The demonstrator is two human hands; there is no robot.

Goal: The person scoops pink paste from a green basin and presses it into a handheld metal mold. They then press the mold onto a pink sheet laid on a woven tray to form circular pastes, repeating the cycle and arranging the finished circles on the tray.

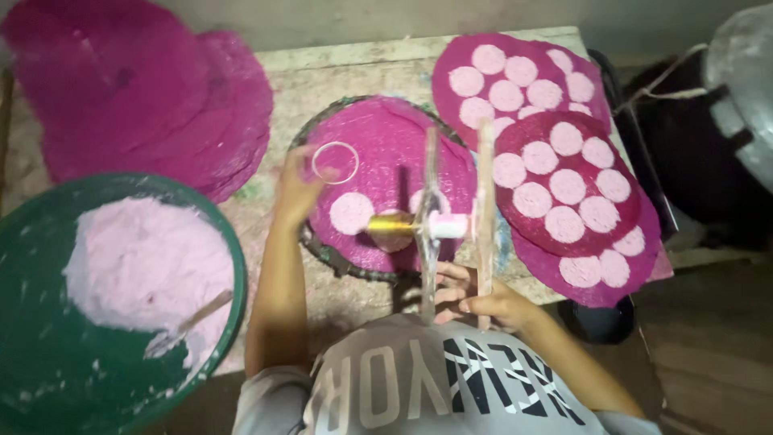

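Left hand (296,189) raised over the near-left edge of the round magenta sheet (394,161) lying on a dark round tray (318,246) at mid-counter. Thin clear ring cutter (335,162) at the fingertips of that hand, just above the sheet; grip on it pinched, though blurred. Ring positioned up and left of the pale pink disc (352,213) already marked on the sheet; bare magenta surface directly beneath the ring. Right hand (483,302) low at the near edge of the counter (338,72), closed round two upright sticks of a wooden frame (483,209) carrying a gold-and-white thread spool (411,225); long axis of the sticks toward the far edge. Left hand clearly nearer the sheet. Green bowl of pale pink paste (121,274) to the left, with spoon.
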